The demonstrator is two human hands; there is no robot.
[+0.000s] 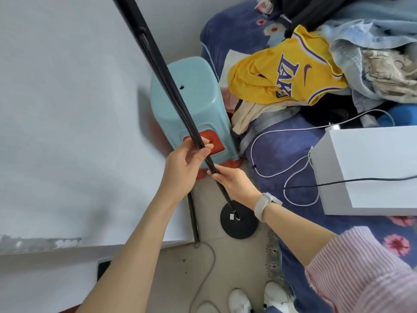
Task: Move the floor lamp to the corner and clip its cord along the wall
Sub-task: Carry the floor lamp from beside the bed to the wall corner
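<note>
The floor lamp's black pole (158, 62) runs from the top of the frame down to a round black base (242, 224) on the floor, between the white wall and the bed. A black cord lies along the pole. My left hand (182, 168) is closed around the pole and cord at mid height. My right hand (234, 181) grips the pole just below it, fingers pinching the cord against it. A thin grey cord (208, 263) trails over the floor below the base.
A light-blue plastic stool (194, 105) stacked on a red one stands against the wall behind the pole. The bed (277, 154) at right carries piled clothes, a yellow jersey (282, 71), a white box (370, 168) and white cables. My white shoes (257, 299) stand on the narrow floor strip.
</note>
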